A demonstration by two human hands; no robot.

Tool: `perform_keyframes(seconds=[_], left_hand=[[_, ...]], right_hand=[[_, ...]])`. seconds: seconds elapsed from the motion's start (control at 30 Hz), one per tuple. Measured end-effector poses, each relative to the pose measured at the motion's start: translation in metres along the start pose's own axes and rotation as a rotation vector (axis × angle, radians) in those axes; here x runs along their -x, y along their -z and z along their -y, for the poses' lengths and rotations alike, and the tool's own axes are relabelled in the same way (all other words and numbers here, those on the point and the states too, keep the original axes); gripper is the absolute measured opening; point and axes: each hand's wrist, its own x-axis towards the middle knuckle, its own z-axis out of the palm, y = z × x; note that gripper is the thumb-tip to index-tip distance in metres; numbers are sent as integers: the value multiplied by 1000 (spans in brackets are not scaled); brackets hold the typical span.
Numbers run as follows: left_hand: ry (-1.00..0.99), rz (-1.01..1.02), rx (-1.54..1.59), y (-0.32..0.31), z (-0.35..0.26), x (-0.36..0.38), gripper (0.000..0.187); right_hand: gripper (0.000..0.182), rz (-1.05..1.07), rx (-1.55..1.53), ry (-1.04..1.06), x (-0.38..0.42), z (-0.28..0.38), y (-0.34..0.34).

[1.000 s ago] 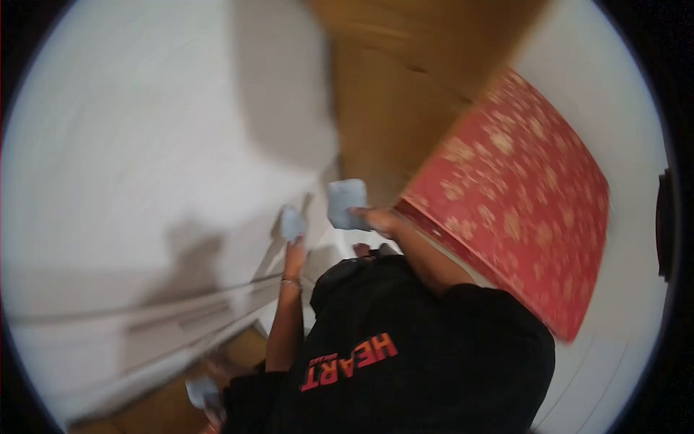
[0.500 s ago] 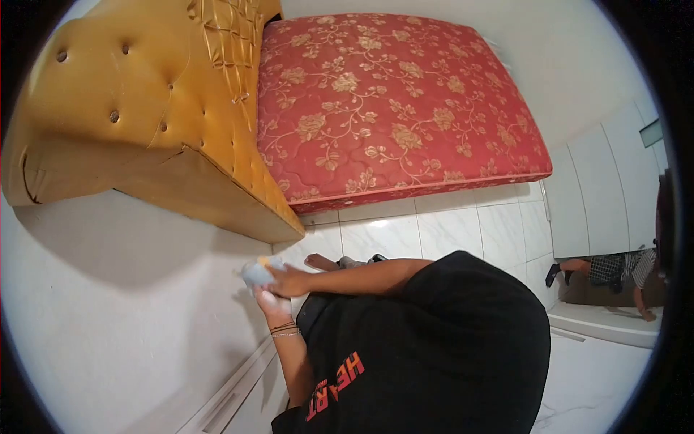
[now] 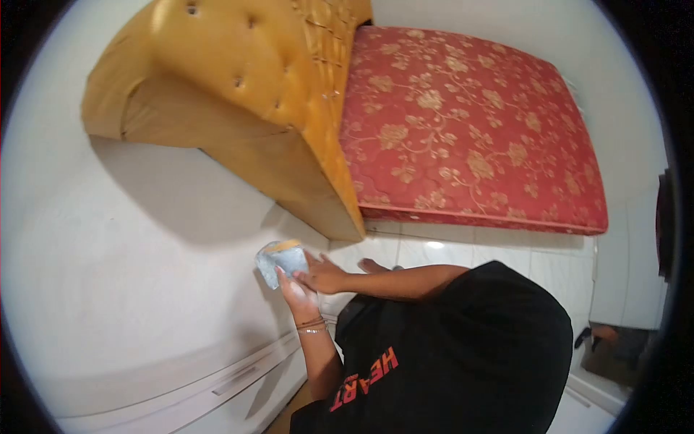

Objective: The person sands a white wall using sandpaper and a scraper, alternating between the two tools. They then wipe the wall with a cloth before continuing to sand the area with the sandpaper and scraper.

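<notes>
The pale blue piece (image 3: 292, 260) is left of the frame's centre, a little below mid-height, with a tan strip (image 3: 283, 246) along its upper edge. The left hand (image 3: 295, 288) holds it from below, thumb laid on its face and the other fingers out of sight behind, so it is pinched between them; bracelets (image 3: 312, 325) circle that wrist. The right hand (image 3: 325, 275) comes in from the right and touches the piece's right-hand edge with its fingers partly extended; whether they pinch it too, I cannot tell. A white wall (image 3: 87, 289) fills the left of the frame, with soft shadows across it. The gold tufted headboard (image 3: 217, 108) spans the upper left, its lower corner near the hands and just above them, the nearest bulky obstacle. Against it, the red floral mattress (image 3: 470, 137) takes up the upper right, with white floor tiles (image 3: 499, 246) showing below its front edge. A bare foot (image 3: 371, 266) shows just above the right forearm. The black shirt (image 3: 463, 347) hides much of the lower middle and right. A white drawer unit (image 3: 238, 381) stands at lower left, and a dark object (image 3: 663, 224) hugs the right edge, too cut off to identify.
</notes>
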Motion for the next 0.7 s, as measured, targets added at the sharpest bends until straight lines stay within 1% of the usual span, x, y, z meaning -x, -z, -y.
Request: perform_keyframes(seconds=[0.03, 0.07, 0.13, 0.17, 0.2, 0.23, 0.3, 0.33, 0.37, 0.4, 0.43, 0.47, 0.5, 0.53, 0.57, 0.6, 0.63, 0.7], left_hand=[[-100, 37, -4, -9, -11, 2, 48], [-141, 34, -8, -22, -29, 9, 48], [-385, -281, -474, -60, -78, 39, 49], [-613, -414, -617, -74, -99, 44, 50], [-820, -597, -775, -87, -120, 50, 52], [-1137, -749, -835, -94, -147, 51, 55], [-1302, -1076, -955, -97, -211, 70, 56], [-1499, -1236, -968, -137, -228, 82, 53], [-1696, -1396, -970, -174, -243, 88, 49], [-1880, -1115, -810, -174, -276, 89, 44], [-2228, -1005, -1007, -191, -303, 92, 38], [-2567, -849, -1210, -214, -330, 98, 34], [-2571, -769, -1388, -224, -358, 102, 32], [-2664, -900, -1714, -231, -392, 107, 33], [-2671, -957, -1844, -242, -419, 106, 33], [-2654, -904, -1935, -248, -445, 104, 33], [-2511, -1129, -1971, -244, -471, 101, 31], [-2535, -1245, -1838, -240, -491, 95, 34]], right_hand=[[60, -1, -41, -141, -11, 11, 18], [58, 79, -97, -336, -22, 29, 39], [50, -428, 58, 67, -55, 17, 21], [50, -419, 43, 105, -67, 38, 26], [49, -394, 10, 336, -74, 67, 43], [50, -365, -21, 565, -76, 95, 62], [51, -452, -85, 784, -84, 166, 81], [52, -473, -113, 896, -88, 203, 89], [52, -507, -70, 1009, -92, 238, 93], [53, -543, -26, 1121, -97, 273, 98], [53, -633, 94, 1227, -104, 309, 100], [51, -671, 6, 1281, -115, 348, 100], [49, -702, -85, 1328, -127, 388, 100], [52, -791, -110, 1287, -139, 430, 105], [55, -879, -139, 1243, -153, 472, 116], [49, -1007, -190, 1182, -164, 508, 131], [49, -1132, -245, 1110, -178, 539, 148], [44, -1431, -315, 973, -218, 587, 188]])
